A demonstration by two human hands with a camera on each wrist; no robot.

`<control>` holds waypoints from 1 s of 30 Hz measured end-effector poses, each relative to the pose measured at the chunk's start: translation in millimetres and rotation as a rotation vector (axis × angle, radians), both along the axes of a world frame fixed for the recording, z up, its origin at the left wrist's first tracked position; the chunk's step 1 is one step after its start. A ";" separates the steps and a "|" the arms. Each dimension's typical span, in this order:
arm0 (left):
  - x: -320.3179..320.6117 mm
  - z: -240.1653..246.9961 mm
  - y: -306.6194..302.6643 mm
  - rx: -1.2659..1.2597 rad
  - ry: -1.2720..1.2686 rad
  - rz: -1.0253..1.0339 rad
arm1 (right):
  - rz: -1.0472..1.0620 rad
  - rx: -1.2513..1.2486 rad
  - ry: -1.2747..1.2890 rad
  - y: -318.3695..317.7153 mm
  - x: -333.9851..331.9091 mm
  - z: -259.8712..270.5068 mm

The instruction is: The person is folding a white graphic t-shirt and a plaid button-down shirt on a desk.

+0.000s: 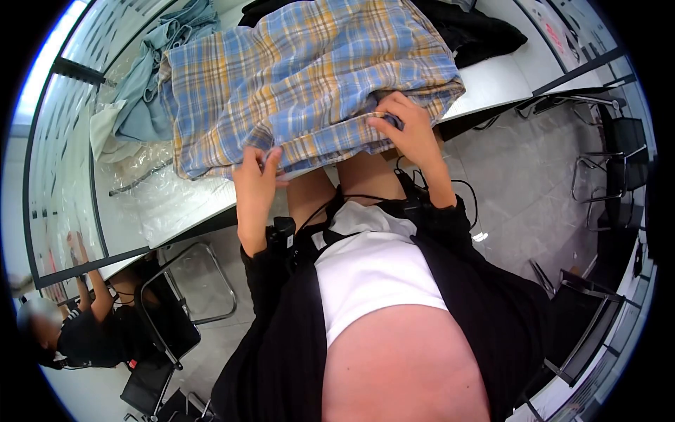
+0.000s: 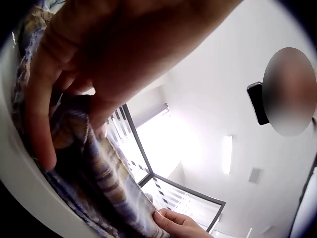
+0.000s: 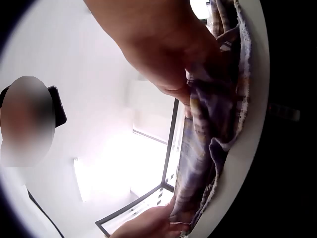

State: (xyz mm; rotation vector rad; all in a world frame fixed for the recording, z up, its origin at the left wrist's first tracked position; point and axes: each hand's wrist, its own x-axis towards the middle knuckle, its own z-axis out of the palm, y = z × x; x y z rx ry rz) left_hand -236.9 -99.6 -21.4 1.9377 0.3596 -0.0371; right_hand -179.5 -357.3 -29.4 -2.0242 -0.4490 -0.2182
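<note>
A blue, yellow and white plaid garment (image 1: pixel 302 77) lies spread over the table, its near edge lifted into a fold at the table's front. My left hand (image 1: pixel 256 186) pinches the left part of that edge between thumb and fingers. Farther right along the same edge, my right hand (image 1: pixel 411 137) grips the cloth with thumb and forefinger. In the left wrist view, the folded plaid fabric (image 2: pixel 116 181) stretches from one hand to the other. Frayed inner seams of the fabric (image 3: pixel 198 144) show in the right wrist view, beside the white table edge (image 3: pixel 247 153).
Light blue denim (image 1: pixel 144 98) and clear plastic wrapping (image 1: pixel 158 200) lie at the table's left. Black cloth (image 1: pixel 478 35) sits behind at the right. Glass partitions border the table (image 1: pixel 190 214). A seated person (image 1: pixel 98 330) is at lower left; chairs (image 1: pixel 622 162) stand right.
</note>
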 end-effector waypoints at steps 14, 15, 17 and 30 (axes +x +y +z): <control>9.2 -2.9 -4.0 -0.772 -0.435 0.216 | 0.062 0.415 0.311 8.8 9.6 -23.1; 10.9 -3.7 -5.8 -0.836 -0.476 0.272 | 0.106 0.482 0.333 10.1 7.0 -18.4; 13.7 -3.3 -12.9 -0.874 -0.566 0.341 | 0.176 0.285 0.320 2.6 3.8 -11.6; 3.2 6.7 0.1 0.630 -0.870 0.307 | -0.143 0.086 -0.005 15.8 -6.4 4.6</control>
